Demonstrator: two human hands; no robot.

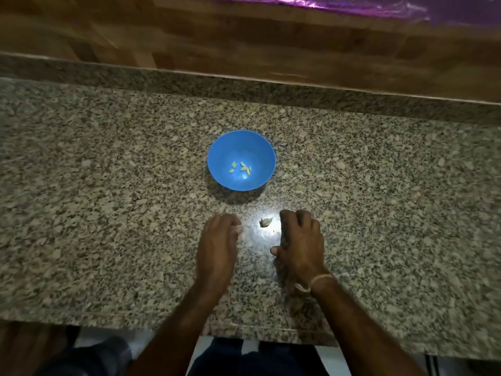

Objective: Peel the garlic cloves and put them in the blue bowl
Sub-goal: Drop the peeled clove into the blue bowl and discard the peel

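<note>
— What colour is the bowl?
— Plain bright blue, with no pattern. The garlic cloves in it are pale yellow-green.
— And the counter?
— Speckled granite all over: beige and cream flecks mixed with grey and black. The small garlic piece lying on it is off-white to tan.
— What about behind?
— The wall is wood in brown blocks, lighter and darker, like patchwork. Along the top edge a shiny sheet shows purple with pink glints.
— Anything else?
— A pale cream thread on the right wrist, and dark navy clothing at the bottom.
</note>
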